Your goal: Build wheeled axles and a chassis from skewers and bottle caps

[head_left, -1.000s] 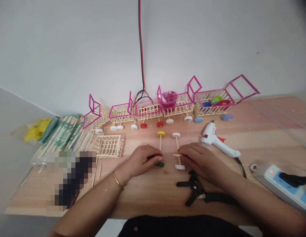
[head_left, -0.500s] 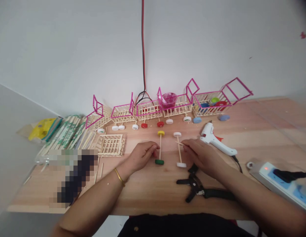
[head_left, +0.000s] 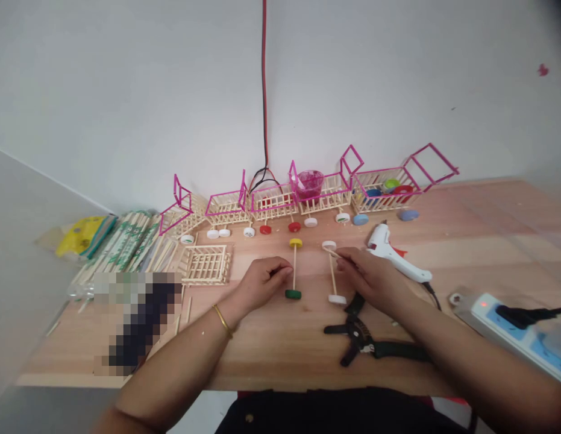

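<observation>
My right hand [head_left: 364, 274] pinches a short wooden stick [head_left: 333, 252]. The stick's tip points left, close to the far wheel of an axle [head_left: 333, 274] with a white bottle-cap wheel at each end. Further left lies a second axle [head_left: 294, 268], with a yellow cap [head_left: 296, 243] at the far end and a green cap [head_left: 293, 294] at the near end. My left hand [head_left: 266, 282] rests just left of it, thumb and fingers pressed together. Whatever may be between those fingertips is hidden.
Several stick carts [head_left: 273, 202] with magenta rims line the wall. A stick basket [head_left: 205, 265] and bundled sticks [head_left: 122, 241] lie left. Right are a white glue gun [head_left: 400, 259] and a power strip [head_left: 510, 331]. Black-handled pliers [head_left: 361, 340] lie in front.
My right hand has brought the stick's tip up toward the far white wheel, and the white-wheeled axle has shifted slightly right. The left hand's fingertips have closed together more.
</observation>
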### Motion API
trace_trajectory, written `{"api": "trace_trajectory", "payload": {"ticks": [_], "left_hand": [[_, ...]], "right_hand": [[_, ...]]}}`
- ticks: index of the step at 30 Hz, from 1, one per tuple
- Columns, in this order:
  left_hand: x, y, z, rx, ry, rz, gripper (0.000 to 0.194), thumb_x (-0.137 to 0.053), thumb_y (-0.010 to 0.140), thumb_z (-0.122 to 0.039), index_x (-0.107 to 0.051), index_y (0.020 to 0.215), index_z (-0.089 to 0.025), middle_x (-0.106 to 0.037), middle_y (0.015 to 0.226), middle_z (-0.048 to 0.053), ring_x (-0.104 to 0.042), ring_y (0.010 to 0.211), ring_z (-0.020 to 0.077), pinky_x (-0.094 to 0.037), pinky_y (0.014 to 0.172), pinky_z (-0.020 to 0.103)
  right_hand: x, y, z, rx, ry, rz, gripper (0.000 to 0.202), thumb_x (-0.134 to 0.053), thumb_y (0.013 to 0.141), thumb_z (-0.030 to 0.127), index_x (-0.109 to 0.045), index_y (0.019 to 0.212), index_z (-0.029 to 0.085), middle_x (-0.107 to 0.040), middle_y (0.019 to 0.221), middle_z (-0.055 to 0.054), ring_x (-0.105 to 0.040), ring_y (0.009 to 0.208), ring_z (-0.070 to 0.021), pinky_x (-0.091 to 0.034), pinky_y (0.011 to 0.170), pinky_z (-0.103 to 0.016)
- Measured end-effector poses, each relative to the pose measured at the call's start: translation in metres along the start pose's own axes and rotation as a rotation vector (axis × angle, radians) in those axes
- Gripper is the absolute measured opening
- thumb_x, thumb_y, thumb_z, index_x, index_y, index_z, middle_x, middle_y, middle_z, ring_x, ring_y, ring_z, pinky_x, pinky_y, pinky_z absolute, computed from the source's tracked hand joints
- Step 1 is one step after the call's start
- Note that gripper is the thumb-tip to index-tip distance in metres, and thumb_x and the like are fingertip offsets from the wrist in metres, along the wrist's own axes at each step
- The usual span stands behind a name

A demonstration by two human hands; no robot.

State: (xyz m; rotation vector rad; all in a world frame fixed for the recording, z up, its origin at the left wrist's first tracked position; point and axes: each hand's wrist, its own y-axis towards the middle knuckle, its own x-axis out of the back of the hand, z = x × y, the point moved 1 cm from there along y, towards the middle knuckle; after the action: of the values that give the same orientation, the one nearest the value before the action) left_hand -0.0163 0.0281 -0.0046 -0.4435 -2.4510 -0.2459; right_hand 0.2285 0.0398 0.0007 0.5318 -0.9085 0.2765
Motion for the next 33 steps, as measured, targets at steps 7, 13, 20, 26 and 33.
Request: {"api": "trace_trajectory", "payload": {"ticks": [7, 13, 20, 26, 33], "left_hand": [[0.001, -0.002, -0.001, 0.031, -0.015, -0.001, 0.037, -0.038, 0.093, -0.036, -0.06, 0.073, -0.014, -0.057, 0.06, -0.001, -0.052, 0.058, 0.0099, -0.039, 0.058, 0.02], [0.001, -0.003, -0.001, 0.082, -0.068, -0.024, 0.046, -0.035, 0.094, -0.043, -0.058, 0.066, -0.015, -0.054, 0.055, -0.002, -0.051, 0.053, 0.0097, -0.04, 0.056, 0.021], [-0.001, -0.001, 0.002, -0.045, -0.05, -0.056, 0.028, -0.042, 0.092, -0.032, -0.064, 0.094, -0.015, -0.06, 0.071, 0.001, -0.054, 0.064, 0.0104, -0.042, 0.062, 0.021], [0.001, -0.001, -0.002, -0.019, -0.023, -0.082, 0.033, -0.053, 0.086, -0.036, -0.059, 0.063, -0.014, -0.053, 0.058, -0.002, -0.048, 0.057, 0.0087, -0.037, 0.055, 0.02], [-0.004, 0.001, -0.004, -0.18, 0.068, -0.072, 0.026, -0.053, 0.088, -0.034, -0.063, 0.103, -0.015, -0.06, 0.08, 0.005, -0.055, 0.073, 0.0129, -0.044, 0.068, 0.024]], "right_hand": [[-0.001, 0.001, -0.001, -0.01, 0.003, 0.019, 0.025, -0.039, 0.092, 0.028, -0.057, 0.107, 0.018, -0.07, 0.09, -0.008, -0.065, 0.079, -0.0206, -0.049, 0.068, -0.031], [-0.003, -0.002, -0.002, -0.04, 0.023, 0.002, 0.026, -0.043, 0.091, 0.029, -0.055, 0.112, 0.019, -0.07, 0.093, -0.008, -0.066, 0.083, -0.0211, -0.05, 0.07, -0.033], [-0.002, -0.004, -0.003, -0.052, 0.06, -0.012, 0.023, -0.045, 0.091, 0.032, -0.055, 0.107, 0.02, -0.07, 0.09, -0.007, -0.066, 0.082, -0.0201, -0.05, 0.069, -0.031], [0.002, -0.001, 0.003, -0.004, 0.03, 0.011, 0.02, -0.042, 0.092, 0.03, -0.06, 0.093, 0.02, -0.068, 0.081, -0.005, -0.063, 0.073, -0.0182, -0.046, 0.065, -0.029], [0.002, 0.0, 0.007, 0.017, 0.058, 0.015, 0.02, -0.043, 0.092, 0.029, -0.061, 0.09, 0.021, -0.068, 0.079, -0.004, -0.062, 0.07, -0.017, -0.046, 0.064, -0.028]]}}
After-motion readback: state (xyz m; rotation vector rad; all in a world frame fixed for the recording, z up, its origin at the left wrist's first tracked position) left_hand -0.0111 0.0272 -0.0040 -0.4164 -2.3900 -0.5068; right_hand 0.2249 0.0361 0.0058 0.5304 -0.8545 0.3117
